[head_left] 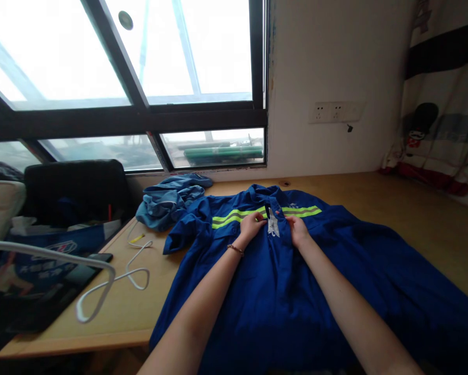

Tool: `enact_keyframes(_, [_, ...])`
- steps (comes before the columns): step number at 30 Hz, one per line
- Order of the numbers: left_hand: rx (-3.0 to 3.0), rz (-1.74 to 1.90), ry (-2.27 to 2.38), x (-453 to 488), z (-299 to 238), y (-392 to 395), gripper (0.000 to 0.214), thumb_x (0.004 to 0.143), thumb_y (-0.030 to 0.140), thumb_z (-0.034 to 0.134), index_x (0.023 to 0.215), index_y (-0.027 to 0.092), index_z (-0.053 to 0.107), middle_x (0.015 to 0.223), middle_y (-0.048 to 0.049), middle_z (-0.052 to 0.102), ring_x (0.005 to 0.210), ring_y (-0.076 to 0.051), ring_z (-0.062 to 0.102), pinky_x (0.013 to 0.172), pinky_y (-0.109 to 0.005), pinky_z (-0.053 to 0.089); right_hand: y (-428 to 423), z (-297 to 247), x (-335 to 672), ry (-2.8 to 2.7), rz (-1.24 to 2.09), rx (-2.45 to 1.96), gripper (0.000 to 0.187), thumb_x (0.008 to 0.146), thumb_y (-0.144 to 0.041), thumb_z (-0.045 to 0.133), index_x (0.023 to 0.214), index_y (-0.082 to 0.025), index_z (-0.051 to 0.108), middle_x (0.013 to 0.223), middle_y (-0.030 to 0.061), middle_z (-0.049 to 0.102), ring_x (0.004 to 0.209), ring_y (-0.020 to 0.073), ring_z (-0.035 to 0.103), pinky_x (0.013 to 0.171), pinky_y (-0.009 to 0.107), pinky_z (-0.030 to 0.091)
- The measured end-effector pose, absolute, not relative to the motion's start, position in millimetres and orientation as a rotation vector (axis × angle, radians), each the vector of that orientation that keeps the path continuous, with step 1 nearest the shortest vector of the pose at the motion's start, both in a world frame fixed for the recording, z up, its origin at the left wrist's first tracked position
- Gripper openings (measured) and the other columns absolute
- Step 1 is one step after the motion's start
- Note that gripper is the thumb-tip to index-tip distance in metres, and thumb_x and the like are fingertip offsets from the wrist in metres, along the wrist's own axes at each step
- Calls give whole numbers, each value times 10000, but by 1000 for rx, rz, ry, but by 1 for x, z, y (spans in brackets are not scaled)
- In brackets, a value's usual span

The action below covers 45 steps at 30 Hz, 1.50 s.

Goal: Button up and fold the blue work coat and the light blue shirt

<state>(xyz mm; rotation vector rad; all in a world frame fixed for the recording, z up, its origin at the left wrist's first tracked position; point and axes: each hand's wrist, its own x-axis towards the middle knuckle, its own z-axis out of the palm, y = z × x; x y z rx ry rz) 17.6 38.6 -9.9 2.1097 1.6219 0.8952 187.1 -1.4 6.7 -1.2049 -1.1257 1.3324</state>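
Observation:
A blue work jacket (pixel 296 281) with yellow-green reflective stripes (pixel 234 216) lies spread flat on the wooden table (pixel 414 219). Both my hands rest on its chest near the collar. My left hand (pixel 251 224), with a bead bracelet on the wrist, pinches the left edge of the front placket. My right hand (pixel 296 229) pinches the right edge. Between them a small white label (pixel 273 225) shows at the opening.
A crumpled lighter blue garment (pixel 167 203) lies at the back left of the table. A white plastic hanger (pixel 101 284) and a white cord (pixel 138 242) lie at the left. A black chair (pixel 73 187) and a window stand behind. Wall sockets (pixel 335 112) sit above.

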Motion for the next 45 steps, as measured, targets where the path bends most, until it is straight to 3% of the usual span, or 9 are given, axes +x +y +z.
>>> enact_keyframes(3, [2043, 993, 1514, 16, -9, 48, 151, 681, 320, 632, 736, 179, 627, 763, -6, 657, 723, -149, 585, 630, -238, 399, 0, 3, 185, -984, 1438, -1150, 509, 725, -247, 305, 1130, -55, 546, 883, 127, 665, 814, 257, 621, 762, 398, 471])
enact_keyframes(8, [1633, 990, 1118, 2, -10, 53, 232, 737, 357, 590, 780, 129, 584, 722, -60, 674, 518, -107, 577, 532, -226, 446, 0, 4, 183, -906, 1562, -1039, 506, 693, -216, 333, 1128, -65, 543, 904, 118, 664, 793, 234, 626, 733, 360, 484])
enact_keyframes(12, [1281, 874, 903, -10, -7, 50, 260, 731, 339, 629, 859, 134, 535, 803, -103, 686, 664, -162, 655, 621, -272, 515, 0, 8, 181, -901, 1662, -955, 462, 681, -171, 368, 1086, -78, 568, 881, 101, 669, 766, 208, 629, 705, 321, 493])
enact_keyframes(17, [1098, 926, 816, -8, -9, 43, 246, 705, 268, 672, 827, 136, 505, 773, -76, 680, 784, -178, 660, 776, -318, 516, -1, 9, 177, -949, 1685, -967, 372, 708, -149, 390, 1004, -95, 609, 811, 79, 674, 706, 174, 626, 653, 273, 497])
enact_keyframes(25, [1177, 1056, 819, 4, -16, 38, 326, 608, 335, 732, 758, 112, 549, 701, -46, 674, 601, -125, 635, 617, -240, 519, -2, 0, 169, -903, 1766, -881, 300, 677, -107, 482, 921, -123, 656, 750, 47, 673, 552, 100, 572, 460, 165, 424])
enact_keyframes(40, [1149, 1048, 845, 3, -8, 30, 355, 600, 366, 731, 815, 136, 569, 700, -55, 678, 633, -175, 652, 593, -276, 526, -5, -1, 166, -865, 1675, -832, 188, 678, -135, 568, 850, -118, 642, 692, 43, 648, 504, 77, 524, 409, 160, 359])
enact_keyframes(45, [1152, 1091, 856, 5, -10, 29, 336, 592, 357, 735, 792, 136, 582, 647, -22, 646, 575, -123, 612, 551, -222, 497, -5, -6, 160, -1224, 1279, -1056, 261, 748, -235, 520, 954, -113, 623, 668, 54, 653, 472, 105, 527, 439, 210, 392])
